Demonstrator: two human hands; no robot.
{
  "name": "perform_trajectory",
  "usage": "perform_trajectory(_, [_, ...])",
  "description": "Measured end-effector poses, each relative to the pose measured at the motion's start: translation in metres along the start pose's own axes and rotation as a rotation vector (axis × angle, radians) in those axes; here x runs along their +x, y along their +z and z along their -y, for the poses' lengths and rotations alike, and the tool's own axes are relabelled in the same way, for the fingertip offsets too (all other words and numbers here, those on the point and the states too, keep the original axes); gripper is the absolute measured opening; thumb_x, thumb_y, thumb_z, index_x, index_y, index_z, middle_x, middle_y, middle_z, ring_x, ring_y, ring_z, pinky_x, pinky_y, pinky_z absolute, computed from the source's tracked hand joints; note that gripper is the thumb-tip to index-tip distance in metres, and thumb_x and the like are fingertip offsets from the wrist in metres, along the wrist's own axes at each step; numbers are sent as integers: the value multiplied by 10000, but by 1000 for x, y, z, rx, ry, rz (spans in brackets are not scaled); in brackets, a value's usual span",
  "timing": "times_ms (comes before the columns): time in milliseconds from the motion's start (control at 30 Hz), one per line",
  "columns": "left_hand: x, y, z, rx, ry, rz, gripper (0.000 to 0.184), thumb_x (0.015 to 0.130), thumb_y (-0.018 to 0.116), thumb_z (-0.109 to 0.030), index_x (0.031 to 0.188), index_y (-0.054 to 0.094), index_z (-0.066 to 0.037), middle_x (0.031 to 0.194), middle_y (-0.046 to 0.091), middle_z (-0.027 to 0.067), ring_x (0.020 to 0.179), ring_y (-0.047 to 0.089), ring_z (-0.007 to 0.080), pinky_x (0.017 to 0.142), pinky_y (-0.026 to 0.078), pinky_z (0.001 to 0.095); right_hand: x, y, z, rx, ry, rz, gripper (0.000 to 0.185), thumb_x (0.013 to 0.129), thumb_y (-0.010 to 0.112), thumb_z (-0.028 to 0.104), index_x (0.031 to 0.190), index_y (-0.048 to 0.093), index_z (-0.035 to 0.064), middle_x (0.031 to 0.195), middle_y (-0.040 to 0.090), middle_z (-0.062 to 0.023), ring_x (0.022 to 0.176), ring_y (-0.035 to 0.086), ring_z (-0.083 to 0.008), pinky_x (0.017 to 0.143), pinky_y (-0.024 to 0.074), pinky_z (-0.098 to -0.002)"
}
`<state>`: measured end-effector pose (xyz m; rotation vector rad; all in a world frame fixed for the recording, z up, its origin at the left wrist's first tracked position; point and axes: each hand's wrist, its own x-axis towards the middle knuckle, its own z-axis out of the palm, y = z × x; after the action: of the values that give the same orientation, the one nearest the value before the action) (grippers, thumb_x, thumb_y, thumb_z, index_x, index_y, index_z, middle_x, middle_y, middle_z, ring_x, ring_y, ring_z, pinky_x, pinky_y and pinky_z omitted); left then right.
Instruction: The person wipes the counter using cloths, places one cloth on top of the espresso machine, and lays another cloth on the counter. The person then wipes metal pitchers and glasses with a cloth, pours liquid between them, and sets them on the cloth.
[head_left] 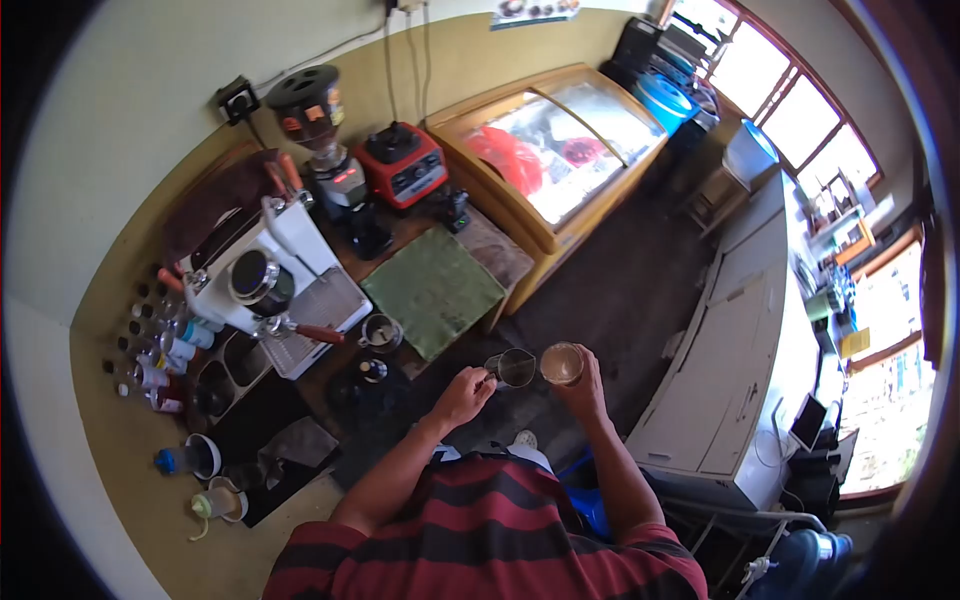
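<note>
My left hand is closed on the handle of a small metal pitcher, seen from above. Beside it, my right hand is wrapped round a glass with a light brown drink in it. The two vessels are close together, with a narrow gap between them, above the dark floor. To the left, a glass cup stands near the espresso machine's wooden-handled portafilter.
On the left counter are the espresso machine, a grinder, a red blender base and a green cloth. A glass-topped freezer stands ahead. White cabinets line the right side.
</note>
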<state>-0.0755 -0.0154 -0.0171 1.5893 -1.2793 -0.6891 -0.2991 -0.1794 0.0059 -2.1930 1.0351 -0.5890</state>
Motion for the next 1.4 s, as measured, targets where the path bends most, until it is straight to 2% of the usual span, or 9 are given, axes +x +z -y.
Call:
perform_trajectory(167, [28, 68, -31, -14, 54, 43, 391, 996, 561, -316, 791, 512, 13, 739, 500, 173, 741, 515, 345, 677, 423, 444, -14, -63, -35, -164, -69, -33, 861, 592, 872, 90, 1367, 496, 85, 1378, 527, -123, 1329, 457, -354, 1112, 393, -469])
perform_trajectory(267, [40, 101, -49, 36, -9, 138, 343, 976, 546, -306, 844, 589, 9, 810, 604, 202, 825, 564, 402, 765, 462, 492, -15, -105, -55, -259, -109, -46, 843, 588, 866, 122, 1353, 514, 94, 1362, 534, -115, 1324, 456, -345, 1094, 389, -474])
perform_trajectory(367, [47, 140, -59, -1, 31, 84, 418, 975, 555, -353, 769, 517, 9, 717, 499, 169, 733, 509, 342, 683, 420, 449, -16, -151, -65, -335, -128, -42, 814, 603, 863, 146, 1342, 525, 96, 1350, 538, -112, 1322, 457, -341, 1081, 388, -478])
perform_trajectory(900, [76, 252, -101, -121, 14, 118, 395, 979, 570, -313, 770, 543, 21, 658, 515, 193, 616, 540, 343, 601, 427, 441, -8, -336, -74, -726, -280, -159, 926, 547, 923, 86, 1365, 489, 117, 1380, 507, -124, 1343, 442, -357, 1125, 363, -485])
perform_trajectory(967, [78, 260, -111, -135, 60, 88, 392, 983, 572, -312, 777, 553, 21, 637, 512, 190, 585, 535, 333, 580, 422, 436, -8, -346, -76, -744, -274, -139, 916, 592, 934, 138, 1390, 483, 130, 1412, 470, -111, 1372, 406, -351, 1142, 347, -509])
perform_trajectory(1000, [80, 257, -119, -104, -20, 185, 376, 988, 554, -290, 826, 600, 47, 740, 608, 242, 725, 633, 430, 670, 481, 474, -8, -350, -77, -754, -282, -146, 920, 592, 935, 140, 1392, 481, 133, 1412, 469, -111, 1373, 404, -354, 1142, 346, -512])
perform_trajectory(1100, [82, 266, -124, -179, -4, 138, 398, 987, 568, -322, 785, 562, 21, 636, 529, 163, 582, 535, 298, 578, 424, 428, -10, -349, -79, -777, -291, -151, 930, 590, 934, 132, 1401, 478, 136, 1416, 455, -112, 1377, 395, -359, 1142, 346, -516])
perform_trajectory(1200, [84, 268, -129, -182, -29, 159, 398, 983, 569, -324, 788, 562, 23, 633, 522, 145, 582, 528, 248, 579, 425, 415, -13, -334, -86, -786, -280, -128, 924, 599, 921, 112, 1407, 475, 138, 1427, 439, -120, 1379, 388, -358, 1142, 339, -519])
perform_trajectory(1400, [77, 258, -127, -273, -42, 122, 392, 970, 572, -330, 813, 592, 29, 640, 531, 154, 593, 542, 249, 594, 442, 413, -17, -280, -107, -807, -331, -77, 841, 655, 884, 111, 1398, 493, 159, 1419, 441, -134, 1375, 379, -366, 1139, 319, -541])
